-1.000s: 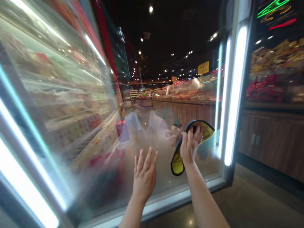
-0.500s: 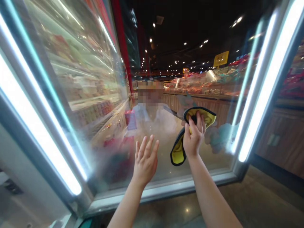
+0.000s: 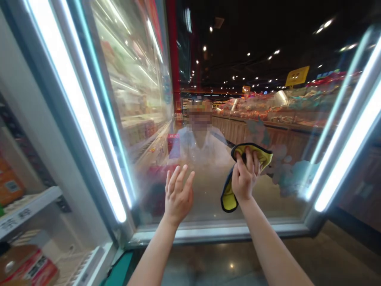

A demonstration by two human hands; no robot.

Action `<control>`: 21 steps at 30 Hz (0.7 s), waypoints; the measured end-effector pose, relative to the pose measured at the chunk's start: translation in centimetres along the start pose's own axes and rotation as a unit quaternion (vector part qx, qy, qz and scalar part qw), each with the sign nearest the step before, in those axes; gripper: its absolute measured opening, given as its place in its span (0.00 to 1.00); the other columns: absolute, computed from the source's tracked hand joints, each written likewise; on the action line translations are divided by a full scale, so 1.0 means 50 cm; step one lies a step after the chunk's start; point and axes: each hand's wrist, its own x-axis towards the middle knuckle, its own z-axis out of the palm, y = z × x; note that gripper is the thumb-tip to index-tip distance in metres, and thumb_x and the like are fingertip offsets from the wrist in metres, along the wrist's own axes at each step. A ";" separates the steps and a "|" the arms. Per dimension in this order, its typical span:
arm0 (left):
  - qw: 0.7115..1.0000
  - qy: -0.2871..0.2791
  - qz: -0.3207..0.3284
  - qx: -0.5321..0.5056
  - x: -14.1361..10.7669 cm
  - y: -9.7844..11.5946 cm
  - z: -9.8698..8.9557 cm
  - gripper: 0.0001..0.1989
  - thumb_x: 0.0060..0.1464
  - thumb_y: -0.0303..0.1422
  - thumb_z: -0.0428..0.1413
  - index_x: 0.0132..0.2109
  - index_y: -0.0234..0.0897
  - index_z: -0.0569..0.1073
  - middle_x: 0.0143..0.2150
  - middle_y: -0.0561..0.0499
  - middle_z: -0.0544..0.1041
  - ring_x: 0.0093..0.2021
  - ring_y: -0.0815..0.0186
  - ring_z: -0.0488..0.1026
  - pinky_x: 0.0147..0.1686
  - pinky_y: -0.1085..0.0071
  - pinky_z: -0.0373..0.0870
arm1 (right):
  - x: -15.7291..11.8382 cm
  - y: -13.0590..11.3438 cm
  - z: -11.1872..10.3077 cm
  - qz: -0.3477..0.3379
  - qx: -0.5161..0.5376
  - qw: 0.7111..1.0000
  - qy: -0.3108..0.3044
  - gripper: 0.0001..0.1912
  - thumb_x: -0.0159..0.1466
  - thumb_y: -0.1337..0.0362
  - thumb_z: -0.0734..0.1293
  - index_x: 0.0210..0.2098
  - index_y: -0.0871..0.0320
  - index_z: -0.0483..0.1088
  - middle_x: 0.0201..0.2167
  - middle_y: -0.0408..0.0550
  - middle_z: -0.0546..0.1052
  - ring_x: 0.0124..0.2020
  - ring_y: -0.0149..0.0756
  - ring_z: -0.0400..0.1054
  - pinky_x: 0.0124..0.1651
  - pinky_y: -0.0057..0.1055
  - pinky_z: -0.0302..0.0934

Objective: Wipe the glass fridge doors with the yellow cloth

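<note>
A yellow cleaning cloth (image 3: 229,198) with a dark border is bunched under my right hand (image 3: 244,176), whose fingers press it toward the glass door (image 3: 208,202). One end of the cloth hangs down to the left of that hand, and another part fans out at the upper right. My left hand (image 3: 178,194) is raised before the same glass, fingers stretched out and holding nothing. Whether its fingertips touch the pane I cannot tell. The lower part of the glass looks hazy, and a person's reflection shows in it.
Bright light strips (image 3: 80,107) run along both sides of the door. At the lower left, a shelf (image 3: 44,202) and a bottle with a red label (image 3: 29,266) stand inside the cabinet. Beyond the glass are heaped goods on a wooden counter (image 3: 232,129).
The view has swung left, bringing the cabinet's shelf and bottle into sight. My right hand still has the cloth, and my left hand stays spread, slightly more to the left in the picture.
</note>
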 end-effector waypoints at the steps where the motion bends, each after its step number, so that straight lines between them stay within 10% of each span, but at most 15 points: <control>1: 1.000 0.002 0.001 0.005 -0.001 -0.006 -0.005 0.27 0.60 0.22 0.53 0.65 0.40 0.70 0.66 0.41 0.71 0.74 0.56 0.56 0.73 0.49 0.53 | 0.017 -0.027 0.012 0.023 -0.002 1.000 -0.005 0.23 0.72 0.66 0.57 0.62 0.54 0.71 0.68 0.59 0.67 0.73 0.53 0.51 0.70 0.63 0.47; 6: 0.998 0.031 -0.028 0.036 -0.011 -0.039 -0.026 0.25 0.60 0.23 0.53 0.63 0.39 0.72 0.65 0.41 0.72 0.73 0.55 0.57 0.73 0.48 0.52 | 0.042 -0.157 0.039 -0.085 -0.001 0.992 -0.094 0.22 0.71 0.65 0.61 0.64 0.48 0.69 0.69 0.53 0.66 0.74 0.50 0.49 0.73 0.64 0.35; 11: 0.996 0.034 -0.067 0.041 -0.029 -0.073 -0.041 0.24 0.60 0.23 0.53 0.61 0.39 0.74 0.65 0.40 0.72 0.73 0.53 0.58 0.72 0.46 0.53 | -0.040 -0.105 -0.013 -0.285 0.030 0.943 -0.171 0.21 0.70 0.66 0.64 0.60 0.43 0.72 0.62 0.43 0.75 0.68 0.39 0.58 0.76 0.48 0.30; 15: 0.996 0.037 -0.057 0.049 -0.045 -0.090 -0.050 0.24 0.60 0.22 0.53 0.62 0.37 0.73 0.63 0.40 0.74 0.72 0.54 0.60 0.72 0.48 0.54 | -0.050 -0.096 -0.005 -0.190 -0.003 0.974 -0.122 0.21 0.69 0.67 0.65 0.60 0.46 0.73 0.62 0.49 0.75 0.69 0.44 0.58 0.74 0.53 0.37; 21: 0.994 0.026 -0.096 0.045 -0.064 -0.101 -0.056 0.27 0.61 0.23 0.51 0.67 0.36 0.68 0.64 0.39 0.73 0.72 0.53 0.59 0.72 0.47 0.54 | -0.017 -0.259 0.062 -0.125 0.020 0.983 -0.130 0.26 0.70 0.66 0.63 0.67 0.48 0.65 0.70 0.54 0.65 0.72 0.51 0.51 0.73 0.62 0.33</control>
